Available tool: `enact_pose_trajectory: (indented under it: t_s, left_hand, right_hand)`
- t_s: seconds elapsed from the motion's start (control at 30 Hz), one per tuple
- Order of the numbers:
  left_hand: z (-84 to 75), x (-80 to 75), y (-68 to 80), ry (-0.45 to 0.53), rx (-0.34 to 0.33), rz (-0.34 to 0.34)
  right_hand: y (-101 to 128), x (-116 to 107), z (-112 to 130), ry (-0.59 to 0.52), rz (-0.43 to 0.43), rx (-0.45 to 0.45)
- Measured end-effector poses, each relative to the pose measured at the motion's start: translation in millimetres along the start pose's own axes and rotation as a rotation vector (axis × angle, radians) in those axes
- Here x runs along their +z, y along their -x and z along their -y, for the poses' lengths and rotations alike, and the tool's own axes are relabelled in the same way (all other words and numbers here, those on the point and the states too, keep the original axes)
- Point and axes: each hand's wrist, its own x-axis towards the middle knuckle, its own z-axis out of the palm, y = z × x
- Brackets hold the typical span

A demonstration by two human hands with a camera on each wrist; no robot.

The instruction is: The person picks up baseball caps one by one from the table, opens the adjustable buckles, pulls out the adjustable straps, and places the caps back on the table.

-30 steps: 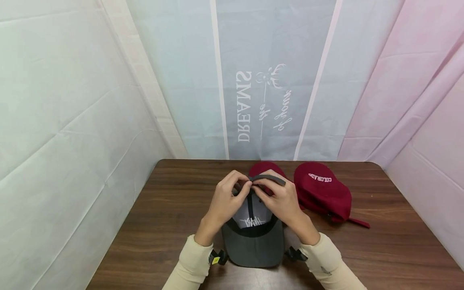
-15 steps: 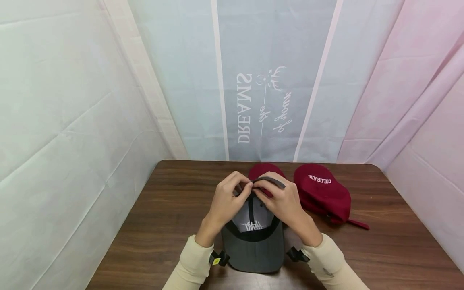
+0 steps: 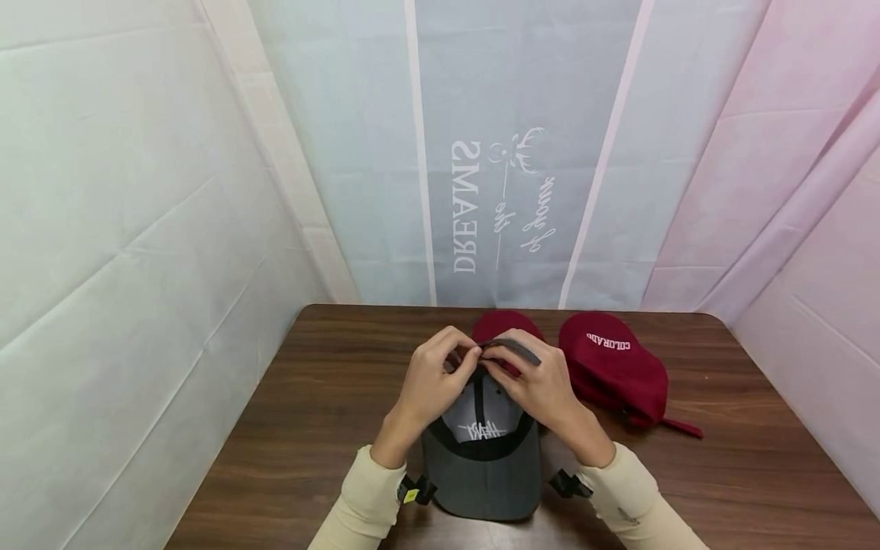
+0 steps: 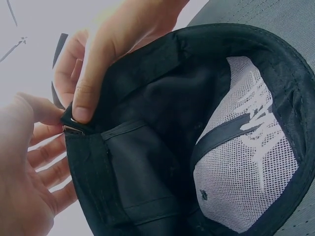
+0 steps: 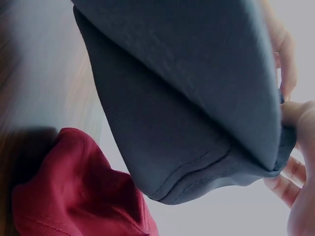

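Note:
A dark grey baseball cap [image 3: 484,485] is held up over the table, brim toward me and its inside facing up. White mesh and white lettering show inside it in the left wrist view. At the cap's back, my left hand [image 3: 428,382] pinches the band beside a small metal buckle [image 4: 74,130]. My right hand [image 3: 539,382] pinches the dark adjustment strap [image 3: 520,350] right next to it. The strap's loose tail runs over the right fingers. Both thumbs nearly meet at the buckle. Whether the strap passes fully through the buckle cannot be told.
Behind the hands lies a dark red cap [image 3: 505,322], partly hidden. Another dark red cap [image 3: 615,367] with white lettering sits to its right, its strap [image 3: 683,428] trailing on the brown wooden table [image 3: 330,397]. Pale cloth hangings [image 3: 509,76] enclose the back and sides.
The grey cap's brim has dropped slightly toward me. The strap's tail has sagged a little over the right fingers. Both hands keep their pinch in nearly the same place.

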Motion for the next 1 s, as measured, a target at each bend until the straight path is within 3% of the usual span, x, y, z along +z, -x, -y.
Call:
enact_pose_trajectory:
  t_s: [0.43, 0.77, 1.0]
  left_hand:
    - [-3.4, 1.6, -0.4, 0.029, -0.022, 0.021]
    - [-5.4, 1.7, -0.7, 0.053, -0.035, 0.032]
    - [-7.1, 2.3, -1.3, 0.061, -0.045, 0.033]
  right_hand:
    - [1.0, -0.8, 0.2, -0.017, -0.059, -0.044]
    - [4.0, -4.0, 0.3, -0.02, -0.032, -0.028]
    - [2.8, -4.5, 0.8, -0.009, -0.063, -0.043]
